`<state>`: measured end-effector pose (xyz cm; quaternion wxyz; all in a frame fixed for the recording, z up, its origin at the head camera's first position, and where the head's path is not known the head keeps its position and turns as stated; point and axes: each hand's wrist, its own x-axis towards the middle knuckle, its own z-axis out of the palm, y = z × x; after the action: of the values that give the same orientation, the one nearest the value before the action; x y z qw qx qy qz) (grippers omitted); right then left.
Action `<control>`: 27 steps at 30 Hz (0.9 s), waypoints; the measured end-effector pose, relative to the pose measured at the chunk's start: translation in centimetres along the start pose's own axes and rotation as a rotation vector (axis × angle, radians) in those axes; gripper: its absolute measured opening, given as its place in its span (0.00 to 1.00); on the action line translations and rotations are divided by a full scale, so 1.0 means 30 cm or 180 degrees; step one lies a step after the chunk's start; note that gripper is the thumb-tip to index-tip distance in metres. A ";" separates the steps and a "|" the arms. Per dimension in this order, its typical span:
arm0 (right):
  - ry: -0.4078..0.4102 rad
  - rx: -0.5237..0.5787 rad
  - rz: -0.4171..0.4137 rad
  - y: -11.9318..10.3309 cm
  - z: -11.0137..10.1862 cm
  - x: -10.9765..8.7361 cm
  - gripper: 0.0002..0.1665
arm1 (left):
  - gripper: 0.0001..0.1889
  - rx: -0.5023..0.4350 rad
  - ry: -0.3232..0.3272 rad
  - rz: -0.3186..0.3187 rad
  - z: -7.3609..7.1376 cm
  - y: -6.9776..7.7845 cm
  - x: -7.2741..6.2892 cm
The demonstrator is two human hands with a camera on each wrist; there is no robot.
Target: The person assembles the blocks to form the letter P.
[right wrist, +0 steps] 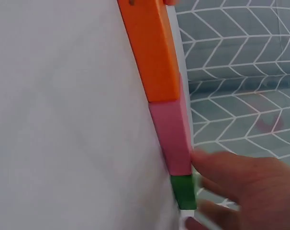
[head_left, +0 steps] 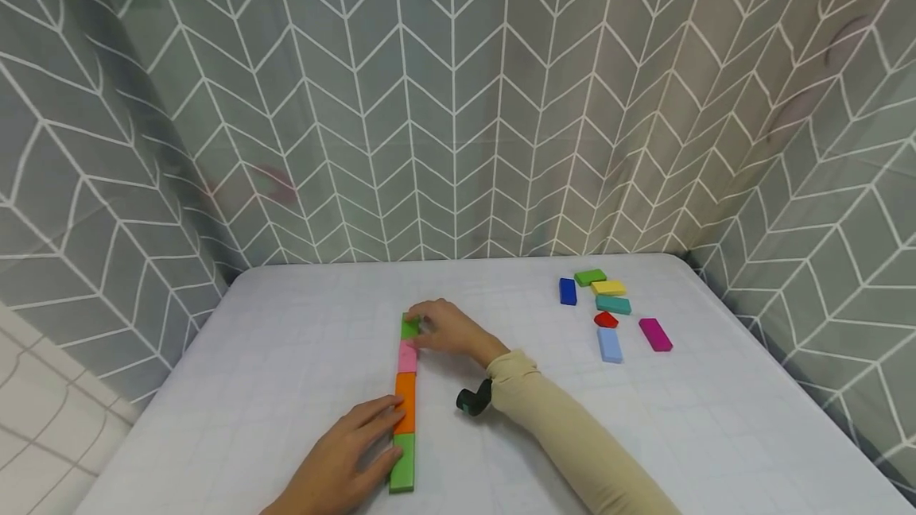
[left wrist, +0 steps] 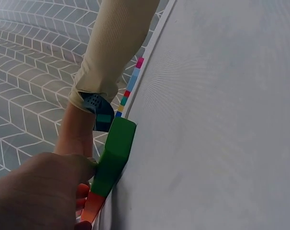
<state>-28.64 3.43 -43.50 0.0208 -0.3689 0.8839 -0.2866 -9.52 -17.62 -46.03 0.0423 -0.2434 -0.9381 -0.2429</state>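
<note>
Four blocks lie end to end in a straight row on the white table: a near green block [head_left: 405, 474], an orange block [head_left: 407, 405], a pink block [head_left: 407, 358] and a far green block [head_left: 409, 329]. My left hand [head_left: 348, 458] rests along the row's left side, with spread fingers touching the orange block and the thumb at the near green one. At the far end, my right hand [head_left: 449, 330] reaches over from the right. Its thumb touches the pink block [right wrist: 172, 136], and its blurred fingers are beside the far green block [right wrist: 184, 191].
At the table's back right lie loose pieces: blue [head_left: 568, 291], green [head_left: 590, 277], yellow [head_left: 609, 288], teal [head_left: 613, 304], red [head_left: 606, 319], light blue [head_left: 610, 345] and magenta [head_left: 655, 334]. A black device [head_left: 474, 400] sits at the right wrist. Patterned curtains [head_left: 458, 102] surround the table [head_left: 286, 340].
</note>
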 end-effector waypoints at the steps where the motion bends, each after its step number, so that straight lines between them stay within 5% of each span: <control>1: 0.0034 -0.0007 -0.0010 -0.003 -0.003 -0.007 0.23 | 0.30 -0.0010 -0.0029 -0.0028 -0.001 0.001 0.000; 7: 0.0430 -0.0016 -0.0147 0.019 -0.080 -0.077 0.21 | 0.34 -0.0002 -0.0104 -0.0114 -0.003 0.004 -0.001; 13: 0.0653 -0.0411 -0.0035 0.165 -0.234 -0.160 0.19 | 0.30 0.0075 0.0028 -0.0076 -0.004 0.001 -0.012; 20: 0.0821 -0.0645 0.0765 0.384 -0.410 -0.290 0.21 | 0.29 0.0068 0.0014 -0.0042 -0.004 -0.001 -0.008; 27: 0.0692 -0.0711 0.1708 0.521 -0.498 -0.381 0.31 | 0.28 0.0033 0.0149 0.0084 0.010 -0.009 -0.007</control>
<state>-34.06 27.17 -41.16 -0.0396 -0.0896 0.9728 -0.2097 -9.44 -17.78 -46.44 0.0688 -0.2497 -0.9348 -0.2431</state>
